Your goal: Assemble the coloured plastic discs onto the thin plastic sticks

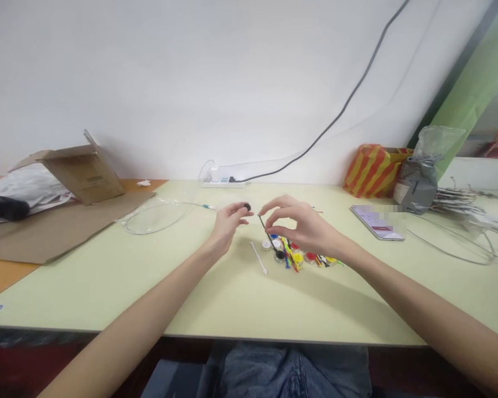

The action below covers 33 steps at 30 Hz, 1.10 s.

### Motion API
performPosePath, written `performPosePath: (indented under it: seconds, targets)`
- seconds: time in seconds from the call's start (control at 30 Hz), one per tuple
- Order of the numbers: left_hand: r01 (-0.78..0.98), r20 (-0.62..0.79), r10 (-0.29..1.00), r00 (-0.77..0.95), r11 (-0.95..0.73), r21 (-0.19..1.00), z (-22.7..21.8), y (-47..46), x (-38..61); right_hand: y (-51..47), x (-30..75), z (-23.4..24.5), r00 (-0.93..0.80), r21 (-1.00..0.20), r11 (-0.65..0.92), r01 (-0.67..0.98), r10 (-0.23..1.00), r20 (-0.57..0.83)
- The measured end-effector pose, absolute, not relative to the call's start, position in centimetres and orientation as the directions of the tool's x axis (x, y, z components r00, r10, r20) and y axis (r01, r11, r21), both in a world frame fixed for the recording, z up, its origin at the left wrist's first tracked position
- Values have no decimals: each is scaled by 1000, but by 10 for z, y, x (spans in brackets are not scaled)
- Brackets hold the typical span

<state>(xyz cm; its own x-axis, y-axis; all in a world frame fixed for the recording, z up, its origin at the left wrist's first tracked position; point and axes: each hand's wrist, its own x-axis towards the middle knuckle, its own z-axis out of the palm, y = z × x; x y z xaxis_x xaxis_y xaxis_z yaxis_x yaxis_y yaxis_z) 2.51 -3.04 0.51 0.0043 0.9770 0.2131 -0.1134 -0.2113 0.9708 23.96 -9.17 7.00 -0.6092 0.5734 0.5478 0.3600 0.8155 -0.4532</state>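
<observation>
At the far left, a black, partly cut-off object (6, 208) beside crumpled white plastic (45, 181) and an open brown cardboard box (85, 174); in front of these, a flat brown cardboard sheet (66, 235) reaching onto the pale yellow-green counter (216, 298). Next, a loose loop of thin whitish cable (139, 232). Against the wall, a white power strip (222, 183), with a thick black cord (327, 128) rising to the right.

In front of it, the left hand (223, 226), fingers drawn narrow, holding a small round black cap (247, 207) at the fingertips. Just right and nearer, a thin white plastic strip (258, 257) lying on the counter. Then a thin dark strip (264, 224), slanted, pinched in the right hand (301, 218), lower end at a round black-topped piece (279, 256); contact there impossible to tell. Around and below that hand, a cluster of round white, blue, yellow and red pieces (298, 258) and multicoloured strips (289, 255).

Farther right, a pale-screened phone (375, 222), a red-and-yellow striped bag (364, 171) and a grey plastic bag (417, 185).
</observation>
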Motion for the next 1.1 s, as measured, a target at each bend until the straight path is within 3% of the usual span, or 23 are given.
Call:
performPosePath:
  seconds: [0.13, 0.27, 0.4, 0.63, 0.9, 1.1]
  targets:
    - [-79, 223, 967, 119, -215, 974, 9, -40, 36, -89, 263, 56, -449, -675, 686, 272, 711, 541]
    - [-43, 255, 946, 198, -251, 967, 14, -51, 47, -83, 277, 45, -448, -829, 559, 16, 745, 494]
    - [-2, 303, 915, 265, -314, 950, 15, -60, 54, -80, 279, 39, -383, -859, 501, -108, 776, 501]
    - [34, 372, 853, 366, -412, 910, 13, -67, 57, -77, 270, 22, -295, -889, 424, -174, 839, 458]
    - [-1, 373, 852, 367, -401, 916, 15, -68, 57, -89, 257, 18, -451, -976, 68, -207, 879, 157]
    - [-39, 317, 865, 389, -329, 944, 15, -70, 60, -88, 255, 12, -466, -954, 81, -290, 858, 215]
